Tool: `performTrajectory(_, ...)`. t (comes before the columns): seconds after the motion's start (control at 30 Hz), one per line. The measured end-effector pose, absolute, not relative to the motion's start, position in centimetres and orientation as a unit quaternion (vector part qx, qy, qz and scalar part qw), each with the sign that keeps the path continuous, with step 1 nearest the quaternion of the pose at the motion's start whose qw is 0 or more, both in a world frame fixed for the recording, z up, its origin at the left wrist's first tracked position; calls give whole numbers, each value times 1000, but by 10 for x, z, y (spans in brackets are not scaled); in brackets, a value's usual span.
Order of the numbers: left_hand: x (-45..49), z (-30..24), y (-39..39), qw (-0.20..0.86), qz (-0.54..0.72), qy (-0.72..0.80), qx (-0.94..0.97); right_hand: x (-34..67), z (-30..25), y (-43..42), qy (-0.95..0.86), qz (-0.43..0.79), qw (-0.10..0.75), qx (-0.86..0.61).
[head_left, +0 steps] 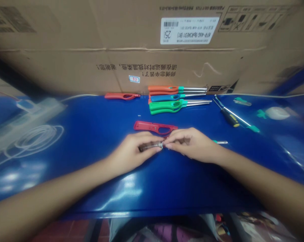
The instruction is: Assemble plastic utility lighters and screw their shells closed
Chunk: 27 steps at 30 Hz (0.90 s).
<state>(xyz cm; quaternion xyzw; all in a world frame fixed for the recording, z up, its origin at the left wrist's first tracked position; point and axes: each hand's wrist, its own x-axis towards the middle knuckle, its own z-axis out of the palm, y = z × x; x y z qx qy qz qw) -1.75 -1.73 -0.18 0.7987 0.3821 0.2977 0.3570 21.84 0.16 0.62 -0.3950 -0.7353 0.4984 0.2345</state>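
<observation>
My left hand (135,149) is closed round a brown translucent lighter fuel tank (149,146), held level just above the blue table. A small pale metal fitting (161,145) shows at the tank's right end. Against that end my right hand (192,144) pinches with thumb and fingers; whatever is between them is too small and hidden to make out. Just beyond both hands lies a red lighter shell half (148,126) with a trigger loop, its right end partly covered by my right fingers. Behind my right wrist a metal lighter tube (221,142) pokes out.
Farther back lie orange lighters (163,89), a blue lighter (164,97), green lighters (164,107) and another red shell (121,96). A screwdriver (230,117) and a loose lighter tube (239,117) lie right. A coiled white cable (36,141) is left. A cardboard box (78,74) walls the back.
</observation>
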Motion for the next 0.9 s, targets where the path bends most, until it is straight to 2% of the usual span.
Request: performTrajectory(0.9,-17,-3,-18,388,291,398,779,218,11,1,-717,527,231,-393)
